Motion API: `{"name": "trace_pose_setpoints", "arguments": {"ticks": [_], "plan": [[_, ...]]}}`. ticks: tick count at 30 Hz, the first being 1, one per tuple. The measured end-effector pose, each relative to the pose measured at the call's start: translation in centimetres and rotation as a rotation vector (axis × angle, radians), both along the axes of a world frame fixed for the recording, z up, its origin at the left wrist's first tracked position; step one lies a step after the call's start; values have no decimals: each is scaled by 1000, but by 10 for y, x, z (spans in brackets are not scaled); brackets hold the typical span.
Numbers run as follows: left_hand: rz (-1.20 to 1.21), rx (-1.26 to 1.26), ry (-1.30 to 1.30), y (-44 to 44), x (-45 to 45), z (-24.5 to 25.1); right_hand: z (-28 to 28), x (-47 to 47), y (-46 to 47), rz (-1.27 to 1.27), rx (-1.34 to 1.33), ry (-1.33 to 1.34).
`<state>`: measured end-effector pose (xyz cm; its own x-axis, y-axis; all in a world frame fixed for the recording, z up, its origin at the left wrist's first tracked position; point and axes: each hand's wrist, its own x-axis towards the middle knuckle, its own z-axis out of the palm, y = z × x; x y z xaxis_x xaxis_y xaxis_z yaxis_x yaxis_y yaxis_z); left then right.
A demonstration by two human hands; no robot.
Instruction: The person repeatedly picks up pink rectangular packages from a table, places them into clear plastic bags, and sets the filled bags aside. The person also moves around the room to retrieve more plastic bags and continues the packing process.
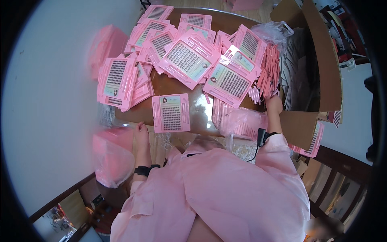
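My right hand (274,103) reaches to the lower end of a heap of slim pink pieces (269,71) beside the cardboard box; its fingertips are at the pieces, and whether they grip one is hidden. My left hand (141,128) is at the table's near left edge, fingers curled, and what is between them cannot be made out. Between the hands, one pink tray of false lash clusters (171,113) lies flat at the near edge. Short pale pink tubes (254,95) lie just left of my right hand. More lash trays (189,59) are piled loosely across the table's far side.
An open cardboard box (328,60) holding flat grey-white sheets stands at the right. A clear plastic bag (273,31) lies behind the pink pieces. Pink trays in clear film (242,122) lie at the near right edge. A bagged pink stack (113,154) is at the lower left.
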<state>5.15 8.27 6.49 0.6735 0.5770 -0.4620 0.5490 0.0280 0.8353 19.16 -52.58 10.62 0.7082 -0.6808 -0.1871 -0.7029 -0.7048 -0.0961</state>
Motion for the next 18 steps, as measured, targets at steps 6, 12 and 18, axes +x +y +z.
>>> {"name": "trace_pose_setpoints", "arguments": {"ticks": [6, 12, 18], "plan": [[-259, 19, -157, -21, 51, 2, -40, 17, -17, 149, 77, -63], [-414, 77, -215, -19, 77, 11, -51, 22, -25, 144, -48, -137], [-709, 272, -277, -44, 86, 53, 64, -39, 35, 56, 336, -457]]}}
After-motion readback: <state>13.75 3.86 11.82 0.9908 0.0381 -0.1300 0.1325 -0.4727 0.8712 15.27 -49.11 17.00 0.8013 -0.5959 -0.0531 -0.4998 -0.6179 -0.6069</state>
